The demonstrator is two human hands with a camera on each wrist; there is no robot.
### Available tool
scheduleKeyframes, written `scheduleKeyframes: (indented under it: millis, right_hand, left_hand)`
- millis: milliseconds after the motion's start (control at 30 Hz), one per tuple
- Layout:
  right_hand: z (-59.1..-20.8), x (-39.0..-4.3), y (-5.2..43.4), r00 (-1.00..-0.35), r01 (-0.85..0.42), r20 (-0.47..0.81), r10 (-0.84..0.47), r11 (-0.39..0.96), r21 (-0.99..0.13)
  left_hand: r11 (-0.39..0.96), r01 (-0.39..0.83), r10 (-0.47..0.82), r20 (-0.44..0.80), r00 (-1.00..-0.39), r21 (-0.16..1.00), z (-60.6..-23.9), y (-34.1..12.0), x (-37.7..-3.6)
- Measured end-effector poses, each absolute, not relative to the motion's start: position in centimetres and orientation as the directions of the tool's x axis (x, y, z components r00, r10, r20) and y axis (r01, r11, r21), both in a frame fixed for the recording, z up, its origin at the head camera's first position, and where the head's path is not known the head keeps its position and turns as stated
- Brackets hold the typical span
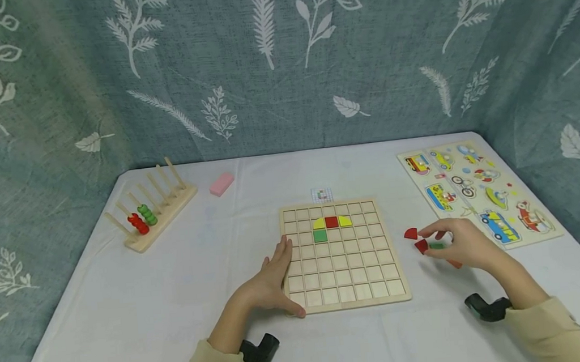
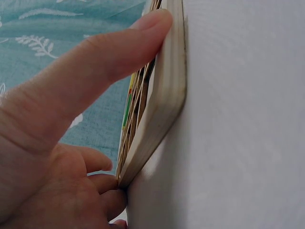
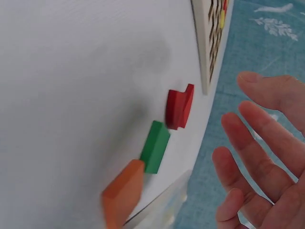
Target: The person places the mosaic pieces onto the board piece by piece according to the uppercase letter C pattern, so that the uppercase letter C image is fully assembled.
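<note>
Now our left hand (image 1: 272, 282) presses the wooden board (image 1: 348, 301) (fingers straight), while our right hand (image 1: 466, 244), fingers spread wide, hovers over the green block (image 1: 436, 245).

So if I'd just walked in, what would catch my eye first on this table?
Probably the wooden grid board at the table's centre, with yellow, red and green tiles set near its top and the left hand resting flat on its left edge. Right of it, the open right hand hovers over loose red, green and orange pieces, beside a bright vehicle puzzle.
</note>
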State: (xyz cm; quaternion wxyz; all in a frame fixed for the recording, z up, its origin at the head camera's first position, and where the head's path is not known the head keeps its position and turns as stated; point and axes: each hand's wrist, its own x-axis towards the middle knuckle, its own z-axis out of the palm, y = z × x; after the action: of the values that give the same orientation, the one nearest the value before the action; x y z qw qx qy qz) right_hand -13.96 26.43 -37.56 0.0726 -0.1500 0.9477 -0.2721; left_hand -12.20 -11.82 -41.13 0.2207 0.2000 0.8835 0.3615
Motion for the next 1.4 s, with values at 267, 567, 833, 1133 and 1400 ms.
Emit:
scheduleKeyframes:
  millis: [267, 567, 833, 1133, 1400]
  right_hand:
    - [-38.3, -13.7, 26.9, -0.950, -0.234, -0.053, -0.307, 0.814, -0.531]
    - [-38.8, -13.7, 27.2, -0.956, -0.203, -0.075, -0.283, 0.826, -0.526]
    - [-39.3, -13.9, 27.6, -0.958, -0.187, -0.092, -0.272, 0.834, -0.519]
    - [-39.6, -13.8, 27.7, -0.955, -0.169, -0.123, -0.269, 0.839, -0.516]
    - [-39.5, -13.9, 27.9, -0.953, -0.186, -0.116, -0.279, 0.844, -0.503]
  left_hand:
    - [0.663, 0.200, 0.512, -0.242, -0.824, 0.722, -41.1, -11.8, -12.2]
    - [0.666, 0.204, 0.513, -0.242, -0.823, 0.718, -41.1, -11.8, -12.3]
    - [0.664, 0.192, 0.512, -0.252, -0.821, 0.723, -41.1, -11.8, -12.2]
    - [0.657, 0.194, 0.520, -0.251, -0.817, 0.729, -41.2, -11.9, -12.2]
    - [0.663, 0.192, 0.513, -0.252, -0.820, 0.724, -41.0, -11.8, -12.2]
